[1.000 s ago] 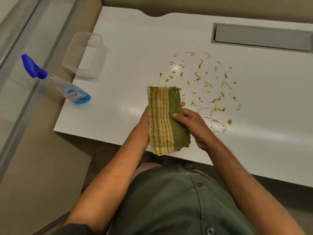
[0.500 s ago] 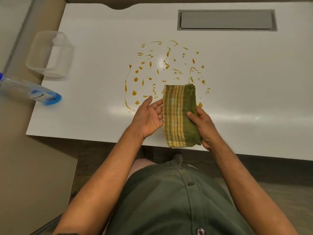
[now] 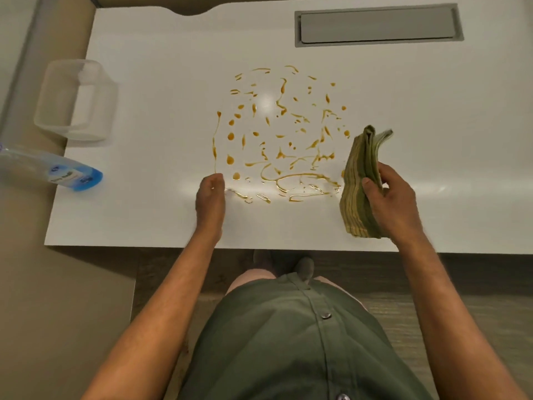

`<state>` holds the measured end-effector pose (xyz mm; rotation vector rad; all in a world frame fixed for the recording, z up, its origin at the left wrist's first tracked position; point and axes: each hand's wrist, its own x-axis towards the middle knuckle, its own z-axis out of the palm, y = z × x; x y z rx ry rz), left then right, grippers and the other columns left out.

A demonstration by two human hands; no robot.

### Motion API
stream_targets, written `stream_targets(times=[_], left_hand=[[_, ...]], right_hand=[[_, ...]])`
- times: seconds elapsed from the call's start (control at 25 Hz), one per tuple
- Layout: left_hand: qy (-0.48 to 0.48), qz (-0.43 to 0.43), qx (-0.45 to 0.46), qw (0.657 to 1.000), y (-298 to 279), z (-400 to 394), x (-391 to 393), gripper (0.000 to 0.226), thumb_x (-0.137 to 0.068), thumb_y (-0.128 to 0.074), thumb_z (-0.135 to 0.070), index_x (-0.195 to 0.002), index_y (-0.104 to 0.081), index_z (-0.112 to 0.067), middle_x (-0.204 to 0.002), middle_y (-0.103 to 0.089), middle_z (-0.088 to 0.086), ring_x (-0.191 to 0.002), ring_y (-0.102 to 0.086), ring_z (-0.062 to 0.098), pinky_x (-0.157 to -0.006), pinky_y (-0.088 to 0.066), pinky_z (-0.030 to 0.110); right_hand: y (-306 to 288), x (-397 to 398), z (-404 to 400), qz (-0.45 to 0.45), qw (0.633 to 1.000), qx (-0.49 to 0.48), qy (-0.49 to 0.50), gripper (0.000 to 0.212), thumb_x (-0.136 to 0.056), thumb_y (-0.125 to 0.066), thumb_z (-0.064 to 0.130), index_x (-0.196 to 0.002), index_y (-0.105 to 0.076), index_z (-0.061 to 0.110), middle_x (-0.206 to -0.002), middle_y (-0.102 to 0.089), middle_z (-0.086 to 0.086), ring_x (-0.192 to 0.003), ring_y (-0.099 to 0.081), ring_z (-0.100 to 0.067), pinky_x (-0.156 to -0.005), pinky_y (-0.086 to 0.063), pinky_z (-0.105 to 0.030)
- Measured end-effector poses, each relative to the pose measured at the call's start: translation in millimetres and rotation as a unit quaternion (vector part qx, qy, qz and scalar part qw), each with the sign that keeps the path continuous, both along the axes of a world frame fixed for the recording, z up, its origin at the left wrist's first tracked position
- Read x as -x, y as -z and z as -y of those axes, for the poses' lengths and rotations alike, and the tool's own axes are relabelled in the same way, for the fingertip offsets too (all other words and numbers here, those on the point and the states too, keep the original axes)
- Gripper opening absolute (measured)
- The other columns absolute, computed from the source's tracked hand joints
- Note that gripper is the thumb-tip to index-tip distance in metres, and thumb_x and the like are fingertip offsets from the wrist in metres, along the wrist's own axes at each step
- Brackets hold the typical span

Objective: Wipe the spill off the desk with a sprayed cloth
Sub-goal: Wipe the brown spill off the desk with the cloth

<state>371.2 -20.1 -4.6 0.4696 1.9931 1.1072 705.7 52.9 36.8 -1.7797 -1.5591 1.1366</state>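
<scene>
Now the folded green cloth (image 3: pixel 364 186) is gripped in the right hand (image 3: pixel 393 202), just right of the orange spill (image 3: pixel 281 140). Nothing is held in the left hand (image 3: pixel 210 194); its fingers are curled loosely at the spill's near left edge on the white desk (image 3: pixel 144 215).

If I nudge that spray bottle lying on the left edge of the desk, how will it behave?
The spray bottle lies on its side with a rounded body, so it would probably roll. It overhangs the desk edge, so it may drop off. It looks like light, clear plastic.
</scene>
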Motion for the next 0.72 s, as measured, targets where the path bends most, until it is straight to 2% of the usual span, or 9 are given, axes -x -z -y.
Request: stream_targets(times=[0.08,0.2,0.36,0.48,0.52,0.6,0.64,0.72], left_hand=[[0.033,-0.113,0.023,0.993,13,8,29,0.033,-0.108,-0.05,-0.031,-0.139,-0.058,-0.022,-0.146,-0.058,0.002,-0.136,-0.053,0.022,-0.109,-0.047,0.034],[0.077,-0.214,0.043,0.973,35,18,63,0.041,-0.107,-0.05,-0.032,-0.147,-0.05,-0.022,-0.158,-0.047,0.003,-0.147,-0.04,0.024,-0.115,-0.039,0.038],[0.129,-0.296,0.079,0.943,59,23,86,0.048,-0.107,-0.051,-0.033,-0.152,-0.044,-0.017,-0.165,-0.037,0.005,-0.153,-0.031,0.027,-0.125,-0.033,0.051],[0.176,-0.334,0.093,0.921,72,28,99,0.051,-0.106,-0.053,-0.032,-0.154,-0.042,-0.016,-0.168,-0.033,0.005,-0.156,-0.028,0.027,-0.128,-0.028,0.051],[0.19,-0.348,0.093,0.913,75,29,104,0.053,-0.106,-0.054,-0.031,-0.154,-0.042,-0.016,-0.169,-0.033,0.006,-0.156,-0.028,0.027,-0.128,-0.027,0.051],[0.219,-0.378,0.088,0.895,81,28,111,0.055,-0.105,-0.054,-0.032,-0.155,-0.041,-0.015,-0.169,-0.031,0.008,-0.156,-0.027,0.029,-0.129,-0.025,0.051],[0.235,-0.393,0.086,0.885,84,26,114,0.056,-0.105,-0.053,-0.033,-0.156,-0.04,-0.014,-0.17,-0.03,0.009,-0.157,-0.026,0.031,-0.129,-0.023,0.053],[0.265,-0.415,0.089,0.866,90,19,120,0.059,-0.106,-0.049,-0.036,-0.159,-0.035,-0.013,-0.172,-0.025,0.011,-0.158,-0.023,0.034,-0.129,-0.019,0.055]], right_hand=[[-1,35,5,0.07,0.994,-0.082,-0.013,0.037,-0.104,-0.053,0.038,-0.142,-0.052,0.041,-0.119,-0.06,0.015,-0.101,-0.062,-0.013,-0.083,-0.053,-0.034],[21,111,22,0.203,0.957,-0.161,-0.127,0.045,-0.104,-0.052,0.029,-0.149,-0.047,0.032,-0.113,-0.058,-0.001,-0.084,-0.062,-0.024,-0.061,-0.05,-0.036],[67,203,64,0.285,0.902,-0.093,-0.31,0.055,-0.106,-0.047,0.022,-0.16,-0.035,0.023,-0.128,-0.055,-0.01,-0.088,-0.064,-0.028,-0.06,-0.049,-0.036],[90,218,86,0.307,0.885,-0.09,-0.339,0.056,-0.103,-0.052,0.036,-0.156,-0.04,0.021,-0.128,-0.055,-0.01,-0.093,-0.062,-0.025,-0.059,-0.046,-0.034],[95,215,84,0.314,0.883,-0.117,-0.329,0.056,-0.102,-0.053,0.045,-0.152,-0.045,0.021,-0.126,-0.057,-0.01,-0.098,-0.061,-0.025,-0.064,-0.05,-0.036],[104,206,77,0.325,0.867,-0.196,-0.323,0.058,-0.101,-0.048,0.056,-0.15,-0.051,0.024,-0.135,-0.058,-0.011,-0.115,-0.056,-0.029,-0.088,-0.054,-0.046],[109,202,71,0.325,0.853,-0.224,-0.34,0.059,-0.103,-0.045,0.057,-0.154,-0.047,0.027,-0.148,-0.053,-0.012,-0.13,-0.05,-0.031,-0.105,-0.047,-0.05],[121,199,58,0.325,0.822,-0.242,-0.4,0.062,-0.107,-0.037,0.057,-0.164,-0.031,0.034,-0.172,-0.028,-0.01,-0.158,-0.024,-0.035,-0.128,-0.02,-0.053]])
